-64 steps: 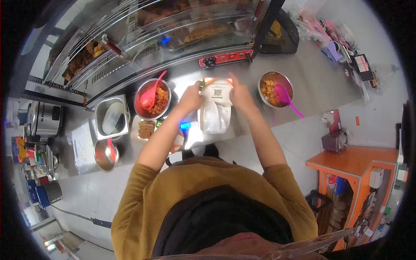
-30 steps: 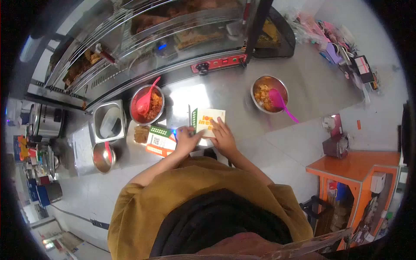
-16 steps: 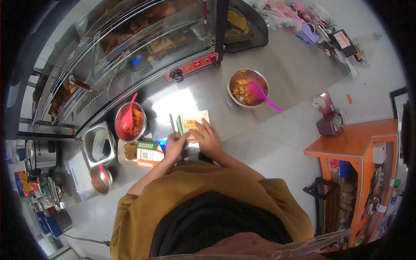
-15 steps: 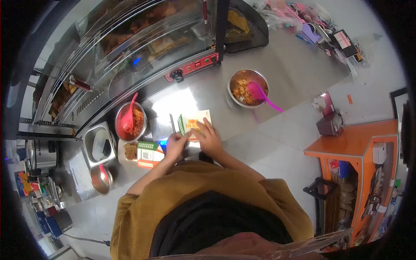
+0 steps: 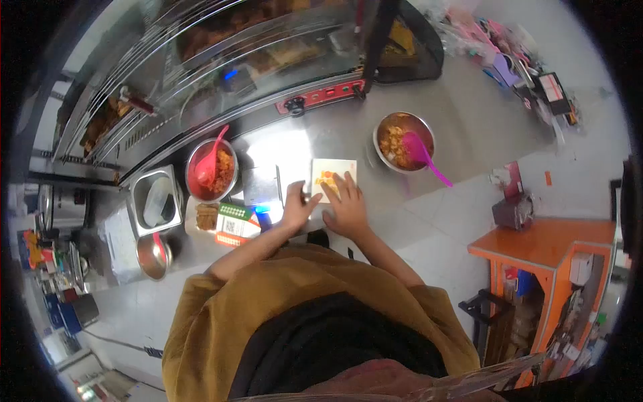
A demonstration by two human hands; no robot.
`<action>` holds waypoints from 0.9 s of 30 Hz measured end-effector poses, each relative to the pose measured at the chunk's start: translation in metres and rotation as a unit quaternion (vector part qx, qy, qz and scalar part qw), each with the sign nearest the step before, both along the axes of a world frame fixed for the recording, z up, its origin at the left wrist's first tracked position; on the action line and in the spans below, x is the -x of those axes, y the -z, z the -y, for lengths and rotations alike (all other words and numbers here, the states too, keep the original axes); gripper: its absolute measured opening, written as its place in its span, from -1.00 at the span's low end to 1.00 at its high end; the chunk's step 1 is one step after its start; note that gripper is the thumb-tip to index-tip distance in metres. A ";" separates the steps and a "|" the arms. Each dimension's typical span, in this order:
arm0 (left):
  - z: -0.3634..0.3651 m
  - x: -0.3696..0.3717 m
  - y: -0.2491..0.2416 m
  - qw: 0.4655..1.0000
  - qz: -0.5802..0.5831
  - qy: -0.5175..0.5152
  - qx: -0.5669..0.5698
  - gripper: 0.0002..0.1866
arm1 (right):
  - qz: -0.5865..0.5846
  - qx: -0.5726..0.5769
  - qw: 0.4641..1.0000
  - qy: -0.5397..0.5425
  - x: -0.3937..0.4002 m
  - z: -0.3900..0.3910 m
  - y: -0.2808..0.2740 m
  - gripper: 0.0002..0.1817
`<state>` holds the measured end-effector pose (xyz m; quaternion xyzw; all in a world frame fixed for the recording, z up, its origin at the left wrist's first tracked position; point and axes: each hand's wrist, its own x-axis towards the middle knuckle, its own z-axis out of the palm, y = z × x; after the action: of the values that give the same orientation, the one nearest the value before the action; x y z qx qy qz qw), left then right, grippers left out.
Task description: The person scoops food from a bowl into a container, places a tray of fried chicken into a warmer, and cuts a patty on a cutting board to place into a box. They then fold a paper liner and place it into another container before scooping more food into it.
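On the steel counter (image 5: 462,127) in front of me lies a small white square box (image 5: 343,165) with yellow and orange print. My right hand (image 5: 348,209) rests on it, fingers spread over its print. At the box's lower left corner is my left hand (image 5: 298,204), thumb apart from the fingers and holding nothing. A tablet-like flat thing (image 5: 260,185) with a dark stick beside it is left of that hand. Further left lies a green, white and red carton (image 5: 238,226) next to a brown food piece (image 5: 206,216).
Steel bowls of food with a red spoon (image 5: 207,170) and a magenta spoon (image 5: 418,150) flank my hands. A steel pan (image 5: 156,201) and small bowl (image 5: 154,256) stand left. A glass display case with a red panel (image 5: 321,97) runs behind; an orange table (image 5: 536,238) is right.
The view has shifted. The box now lies flat with its green side out of sight. My left hand has moved off it to its left, and my right hand has spread over it.
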<state>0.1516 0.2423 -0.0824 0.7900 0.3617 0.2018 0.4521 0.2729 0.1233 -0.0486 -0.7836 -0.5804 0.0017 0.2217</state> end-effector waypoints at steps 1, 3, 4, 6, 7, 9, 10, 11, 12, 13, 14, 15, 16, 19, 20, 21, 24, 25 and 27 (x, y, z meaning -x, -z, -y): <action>-0.002 -0.005 -0.009 0.981 -0.030 0.007 -0.192 -0.39 | -0.001 0.009 1.000 -0.006 -0.001 0.000 -0.009 -0.52; -0.009 -0.010 -0.026 0.978 -0.136 0.074 -0.137 -0.34 | 0.015 0.024 0.999 -0.018 -0.007 -0.007 -0.006 -0.48; -0.011 -0.015 -0.011 0.976 -0.142 0.057 -0.155 -0.39 | 0.031 0.030 0.999 -0.022 -0.014 -0.015 0.005 -0.47; -0.010 -0.021 -0.001 0.976 -0.132 0.003 -0.175 -0.45 | 0.074 0.039 0.996 -0.034 -0.030 -0.036 0.012 -0.46; -0.008 -0.019 -0.009 0.977 -0.115 -0.029 -0.175 -0.47 | 0.100 0.045 0.993 -0.037 -0.036 -0.046 0.009 -0.46; -0.009 0.004 -0.035 0.985 -0.012 0.023 -0.172 -0.62 | 0.178 0.048 0.983 0.003 -0.041 -0.065 -0.005 -0.48; -0.013 0.020 -0.056 0.989 0.041 0.080 -0.115 -0.66 | 0.123 0.000 0.992 0.006 -0.038 -0.071 -0.006 -0.52; -0.016 0.036 -0.076 0.984 0.097 0.138 -0.059 -0.70 | 0.068 -0.046 0.997 0.010 -0.035 -0.075 -0.007 -0.56; -0.020 0.055 -0.092 0.985 0.058 0.154 -0.043 -0.79 | 0.012 -0.089 0.996 0.016 -0.029 -0.077 -0.008 -0.60; -0.025 0.077 -0.106 0.987 0.060 0.124 -0.081 -0.80 | -0.042 -0.087 0.995 -0.009 -0.015 -0.077 -0.009 -0.67; -0.028 0.100 -0.118 0.987 0.061 0.095 -0.117 -0.81 | -0.094 -0.082 0.992 -0.033 0.004 -0.074 -0.011 -0.73; -0.030 0.125 -0.125 0.984 0.062 0.066 -0.154 -0.82 | -0.194 -0.001 0.980 -0.037 0.028 -0.072 -0.017 -0.72; -0.031 0.151 -0.121 0.991 0.053 -0.005 -0.124 -0.84 | -0.286 0.083 0.954 -0.040 0.051 -0.071 -0.022 -0.68; -0.033 0.222 -0.095 0.966 -0.047 -0.252 0.013 -0.73 | -0.455 0.270 0.846 -0.064 0.098 -0.072 0.009 -0.53; -0.037 0.242 -0.074 0.945 -0.073 -0.319 -0.017 -0.67 | -0.559 0.289 0.777 -0.028 0.120 -0.073 0.001 -0.50; -0.045 0.262 -0.044 0.918 -0.098 -0.381 -0.048 -0.61 | -0.654 0.299 0.695 0.011 0.136 -0.073 -0.004 -0.47; -0.071 0.288 0.011 0.886 -0.029 -0.458 -0.072 -0.47 | -0.785 0.132 0.605 -0.009 0.167 -0.075 0.010 -0.54; -0.079 0.291 0.016 0.882 0.019 -0.466 -0.066 -0.44 | -0.802 0.067 0.593 -0.036 0.175 -0.074 0.009 -0.54; -0.085 0.302 0.015 0.916 0.075 -0.392 0.039 -0.52 | -0.757 0.065 0.651 0.012 0.178 -0.072 -0.003 -0.55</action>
<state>-0.1506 0.3277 -0.0973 0.5493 0.6151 0.4070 0.3927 0.0946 0.1957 -0.0460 -0.5297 -0.2006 0.6292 0.5322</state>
